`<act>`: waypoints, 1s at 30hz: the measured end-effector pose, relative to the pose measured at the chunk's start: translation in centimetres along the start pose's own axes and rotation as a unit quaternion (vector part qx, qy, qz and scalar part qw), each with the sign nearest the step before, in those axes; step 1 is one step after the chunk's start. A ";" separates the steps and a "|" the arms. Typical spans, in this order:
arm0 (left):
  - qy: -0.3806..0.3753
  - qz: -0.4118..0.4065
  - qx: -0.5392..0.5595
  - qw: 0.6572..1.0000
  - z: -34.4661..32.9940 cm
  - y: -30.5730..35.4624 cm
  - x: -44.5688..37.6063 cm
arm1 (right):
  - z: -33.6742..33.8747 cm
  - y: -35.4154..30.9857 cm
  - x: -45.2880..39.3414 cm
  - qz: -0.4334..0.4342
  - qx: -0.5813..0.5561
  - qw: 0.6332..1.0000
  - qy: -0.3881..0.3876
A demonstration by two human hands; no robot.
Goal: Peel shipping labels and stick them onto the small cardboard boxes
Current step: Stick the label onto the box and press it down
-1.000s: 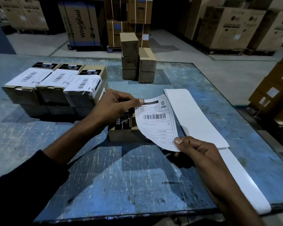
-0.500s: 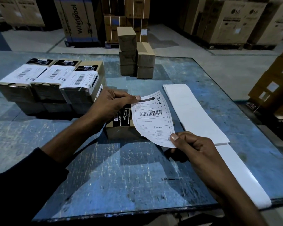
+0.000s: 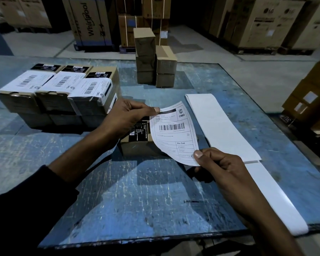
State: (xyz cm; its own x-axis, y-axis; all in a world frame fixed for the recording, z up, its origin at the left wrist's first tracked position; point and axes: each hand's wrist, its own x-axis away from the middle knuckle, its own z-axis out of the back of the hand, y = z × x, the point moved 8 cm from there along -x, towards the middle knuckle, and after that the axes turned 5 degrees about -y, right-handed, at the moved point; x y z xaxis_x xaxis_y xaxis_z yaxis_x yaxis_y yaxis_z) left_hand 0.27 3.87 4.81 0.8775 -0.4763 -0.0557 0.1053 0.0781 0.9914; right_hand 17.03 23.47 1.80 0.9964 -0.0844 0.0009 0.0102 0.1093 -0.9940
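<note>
Head view. A peeled shipping label (image 3: 174, 133), thin, limp and likely sticky-backed, hangs bowed just above a small cardboard box (image 3: 137, 146) at table centre. The left hand (image 3: 126, 119) pinches its far-left corner, the right hand (image 3: 218, 163) its near-right corner; opposite corners are probably best for keeping it taut. Compared with half a second earlier, it has barely shifted over the box.

"CRED", "Pre-Paid" on held label (image 3: 174, 133)

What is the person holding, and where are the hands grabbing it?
A shipping label. The left hand pinches its top left corner, and the right hand pinches its bottom right corner.
</note>
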 end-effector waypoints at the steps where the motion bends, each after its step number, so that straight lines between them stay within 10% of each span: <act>1: 0.001 0.002 -0.001 1.000 0.0 0.0 0.0 | -0.1 0.0 0.0 0.000 -0.001 1.000 -0.002; 30: 0.018 0.014 -0.050 0.998 0.3 -0.5 -0.3 | 0.6 1.0 -0.2 -0.006 0.088 0.996 0.015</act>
State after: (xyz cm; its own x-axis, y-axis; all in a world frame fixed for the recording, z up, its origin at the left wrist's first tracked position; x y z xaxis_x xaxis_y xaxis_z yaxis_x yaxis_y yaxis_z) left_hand -0.17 3.72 4.32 0.8969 -0.4408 -0.0342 0.1254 0.1794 0.9757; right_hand 16.85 24.19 0.87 0.9933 -0.1151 0.0066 0.0388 0.2800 -0.9592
